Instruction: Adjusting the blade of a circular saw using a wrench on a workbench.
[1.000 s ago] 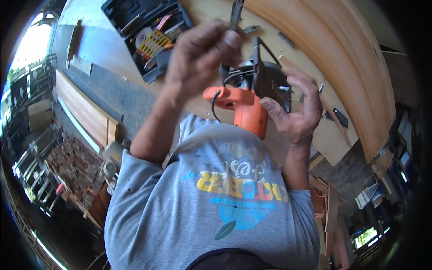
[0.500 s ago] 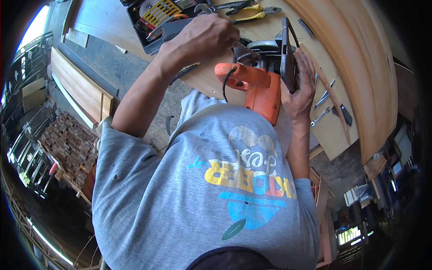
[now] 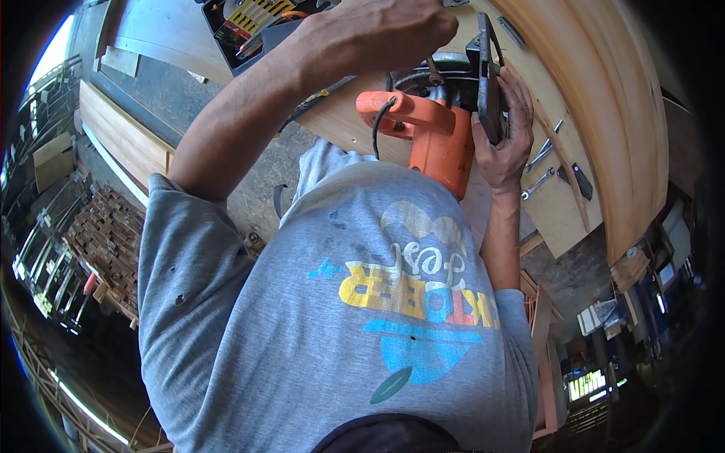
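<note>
We note an orange saw at the near side of the bench, between the two hands and just beyond the grey shirt; what bears its underside is hidden from us. Housing rounded and scuffed, its blunt end toward the shirt, a few dark marks on the orange. Handle a closed loop in the same orange, pointing left, with a dark trigger on its inner side. Black cord leaves the handle's end and curves down toward the shirt. Beyond the housing, dull grey metal: a curved guard, and on the right the dark base plate, standing on edge, its face turned aside. Right hand grasps this plate near its lower end, thumb on the near side, fingers round the far side. Left hand is clenched above the guard, back of the hand toward us; a short brown rod shows just below the fist, and whether it is gripped we cannot tell. Right of the saw we record a spanner, a black piece and a thin wood strip; upper left, a dark tool case, partly hidden by the left forearm
</note>
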A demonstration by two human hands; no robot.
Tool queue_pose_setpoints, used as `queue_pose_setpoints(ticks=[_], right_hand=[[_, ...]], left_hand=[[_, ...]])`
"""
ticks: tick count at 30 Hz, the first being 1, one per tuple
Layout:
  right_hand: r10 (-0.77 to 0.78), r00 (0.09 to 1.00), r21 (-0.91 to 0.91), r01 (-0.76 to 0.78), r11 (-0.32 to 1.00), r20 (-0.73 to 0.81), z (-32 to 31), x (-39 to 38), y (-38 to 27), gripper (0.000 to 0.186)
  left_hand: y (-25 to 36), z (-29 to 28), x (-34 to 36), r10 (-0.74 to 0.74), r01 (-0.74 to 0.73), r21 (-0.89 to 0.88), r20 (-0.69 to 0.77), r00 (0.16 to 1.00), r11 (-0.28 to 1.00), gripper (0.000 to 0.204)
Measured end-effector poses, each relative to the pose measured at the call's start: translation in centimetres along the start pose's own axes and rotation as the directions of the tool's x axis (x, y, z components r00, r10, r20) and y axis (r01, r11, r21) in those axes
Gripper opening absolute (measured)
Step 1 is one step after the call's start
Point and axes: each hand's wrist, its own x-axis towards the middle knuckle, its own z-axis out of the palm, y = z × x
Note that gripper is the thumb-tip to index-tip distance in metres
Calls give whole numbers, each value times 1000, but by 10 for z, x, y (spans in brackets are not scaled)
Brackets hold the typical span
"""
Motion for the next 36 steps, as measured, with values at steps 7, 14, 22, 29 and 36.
queue_pose_setpoints(ticks=[7, 14, 22, 29, 36], right_hand=[[-21, 1000, 17, 22, 1000, -18, 5, 3, -6, 65], [10, 1000, 37, -9, 999, -22, 2, -3, -2, 66], [-4, 1000, 57, 5, 998, -18, -2, -2, 2, 65], [18, 999, 89, -16, 996, -30, 3, -3, 2, 64], [-7, 999, 62, 10, 998, -37, 4, -1, 2, 64]], left_hand=[[-23, 25, -32, -64, 59, -142, -28, 998, 988, 9], [-4, 67, -73, -208, 122, -489, -126, 970, 864, 12], [7, 99, -93, -477, 342, -797, 78, 876, 498, 5], [-10, 52, -82, -325, 228, -593, -60, 944, 772, 4], [-12, 14, -46, -145, 131, -272, -32, 989, 953, 4]])
